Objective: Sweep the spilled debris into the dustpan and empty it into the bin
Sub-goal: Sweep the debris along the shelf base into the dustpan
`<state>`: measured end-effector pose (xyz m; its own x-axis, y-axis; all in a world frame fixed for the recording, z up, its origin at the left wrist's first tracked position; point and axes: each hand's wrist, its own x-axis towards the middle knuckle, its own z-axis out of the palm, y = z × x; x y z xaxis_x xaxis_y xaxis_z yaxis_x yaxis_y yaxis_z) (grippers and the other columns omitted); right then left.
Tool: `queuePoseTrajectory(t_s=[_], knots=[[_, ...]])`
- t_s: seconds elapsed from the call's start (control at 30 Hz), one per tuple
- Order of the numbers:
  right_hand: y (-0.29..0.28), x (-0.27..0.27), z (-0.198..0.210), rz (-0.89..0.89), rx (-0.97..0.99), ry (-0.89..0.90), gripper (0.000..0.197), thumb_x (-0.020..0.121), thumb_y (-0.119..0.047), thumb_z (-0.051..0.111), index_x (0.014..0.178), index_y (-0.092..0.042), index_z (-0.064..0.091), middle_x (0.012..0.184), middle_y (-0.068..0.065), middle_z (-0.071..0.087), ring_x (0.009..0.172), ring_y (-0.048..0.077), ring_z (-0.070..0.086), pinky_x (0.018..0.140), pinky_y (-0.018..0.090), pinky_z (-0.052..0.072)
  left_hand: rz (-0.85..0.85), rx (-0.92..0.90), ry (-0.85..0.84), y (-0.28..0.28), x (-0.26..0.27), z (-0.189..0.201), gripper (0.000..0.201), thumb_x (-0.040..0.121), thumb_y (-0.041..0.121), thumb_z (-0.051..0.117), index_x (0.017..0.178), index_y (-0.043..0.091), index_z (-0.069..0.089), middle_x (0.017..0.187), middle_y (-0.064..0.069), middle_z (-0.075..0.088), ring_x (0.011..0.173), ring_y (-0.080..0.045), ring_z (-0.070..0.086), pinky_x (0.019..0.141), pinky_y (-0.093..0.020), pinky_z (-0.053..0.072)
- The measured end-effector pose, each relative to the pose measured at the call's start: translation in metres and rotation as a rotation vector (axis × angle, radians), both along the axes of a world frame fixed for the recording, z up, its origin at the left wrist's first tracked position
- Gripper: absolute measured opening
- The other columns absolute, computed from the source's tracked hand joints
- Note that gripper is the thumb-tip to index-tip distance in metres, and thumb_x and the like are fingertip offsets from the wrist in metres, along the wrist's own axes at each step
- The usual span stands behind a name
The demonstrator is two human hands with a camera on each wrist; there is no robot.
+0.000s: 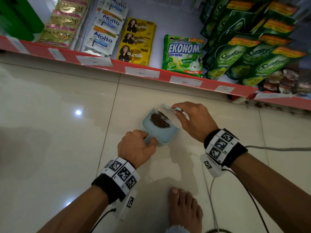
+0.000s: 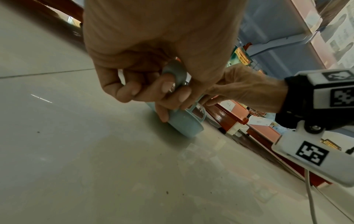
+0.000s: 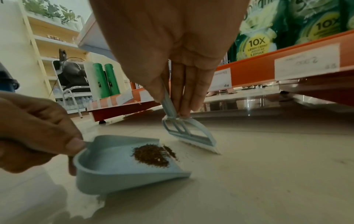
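Left hand (image 1: 136,145) curled round the handle of the pale blue dustpan (image 1: 159,132) on the tiled floor (image 1: 58,115), right hand (image 1: 193,120) pinching the small brush (image 3: 189,133) at the pan's lip, brown debris (image 3: 151,155) piled inside the pan, red-edged shelf (image 1: 151,71) of sachets beyond
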<state>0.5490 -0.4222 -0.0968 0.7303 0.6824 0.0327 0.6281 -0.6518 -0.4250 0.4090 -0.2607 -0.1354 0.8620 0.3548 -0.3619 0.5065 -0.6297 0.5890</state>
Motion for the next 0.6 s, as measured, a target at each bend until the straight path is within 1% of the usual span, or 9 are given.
queuePoseTrajectory(t_s=[0.1,0.2,0.23,0.3,0.4,0.43,0.5,0.53,0.6], knots=[[0.0,-0.01,-0.003,0.03,0.068,0.069,0.018,0.098,-0.02,0.056,0.108,-0.016,0.071,0.1,0.001,0.074,0.085,0.02,0.068,0.079,0.04,0.056,0.001,0.014,0.001,0.0,0.0,0.0,0.035,0.085,0.049,0.057,0.065,0.021,0.054,0.068,0.0,0.055,0.074,-0.026,0.058,0.064,-0.034,0.049],[0.0,-0.013,0.0,-0.025,0.225,0.164,0.016,0.098,-0.021,0.059,0.106,-0.017,0.072,0.094,-0.006,0.075,0.082,0.004,0.068,0.08,0.024,0.058,0.007,0.024,0.003,0.0,-0.001,-0.002,0.036,0.086,0.05,0.056,0.064,0.022,0.053,0.067,0.001,0.055,0.071,-0.023,0.055,0.061,-0.031,0.043],[0.0,-0.011,0.002,-0.055,0.258,0.161,0.016,0.098,-0.022,0.059,0.107,-0.017,0.072,0.093,-0.006,0.075,0.081,0.003,0.068,0.08,0.022,0.058,0.011,0.024,0.004,0.001,-0.002,-0.002,0.036,0.085,0.05,0.057,0.063,0.022,0.053,0.067,0.001,0.055,0.071,-0.024,0.055,0.061,-0.03,0.043],[0.0,-0.005,0.005,-0.1,0.271,0.121,0.018,0.098,-0.022,0.058,0.109,-0.016,0.072,0.096,-0.004,0.075,0.082,0.006,0.069,0.08,0.026,0.059,0.016,0.02,0.007,0.001,-0.003,-0.002,0.038,0.085,0.05,0.057,0.062,0.02,0.054,0.066,0.001,0.055,0.07,-0.024,0.055,0.06,-0.03,0.042],[0.002,-0.002,0.003,-0.097,0.145,0.001,0.021,0.098,-0.021,0.057,0.113,-0.016,0.071,0.106,0.001,0.074,0.089,0.021,0.069,0.078,0.041,0.057,0.015,0.01,0.012,0.003,-0.004,-0.002,0.037,0.084,0.051,0.057,0.062,0.021,0.055,0.067,-0.001,0.057,0.07,-0.025,0.056,0.06,-0.031,0.042],[0.003,-0.004,0.001,-0.077,0.082,-0.014,0.023,0.098,-0.021,0.057,0.115,-0.017,0.071,0.108,0.002,0.073,0.091,0.024,0.068,0.078,0.041,0.056,0.015,0.007,0.012,0.003,-0.004,-0.002,0.037,0.084,0.051,0.057,0.061,0.021,0.055,0.066,-0.001,0.057,0.069,-0.025,0.056,0.06,-0.031,0.043],[0.005,-0.014,-0.004,-0.024,-0.01,0.007,0.026,0.099,-0.022,0.056,0.12,-0.018,0.07,0.112,0.003,0.072,0.093,0.024,0.068,0.079,0.038,0.055,0.014,0.01,0.011,0.003,-0.004,-0.002,0.037,0.084,0.051,0.056,0.064,0.02,0.058,0.067,-0.001,0.058,0.07,-0.026,0.057,0.061,-0.031,0.045],[0.005,-0.02,-0.006,0.001,-0.013,0.028,0.026,0.099,-0.023,0.056,0.121,-0.018,0.07,0.113,0.003,0.072,0.093,0.023,0.068,0.08,0.037,0.055,0.013,0.01,0.01,0.003,-0.004,-0.002,0.038,0.085,0.052,0.056,0.065,0.019,0.059,0.068,-0.001,0.058,0.071,-0.026,0.057,0.062,-0.032,0.047],[0.005,-0.033,-0.008,0.02,0.063,0.085,0.025,0.099,-0.023,0.056,0.119,-0.018,0.07,0.113,0.001,0.073,0.094,0.019,0.068,0.081,0.039,0.056,0.02,-0.005,0.007,0.003,-0.005,-0.003,0.039,0.085,0.052,0.056,0.066,0.019,0.059,0.068,-0.001,0.059,0.071,-0.026,0.058,0.064,-0.034,0.05]])
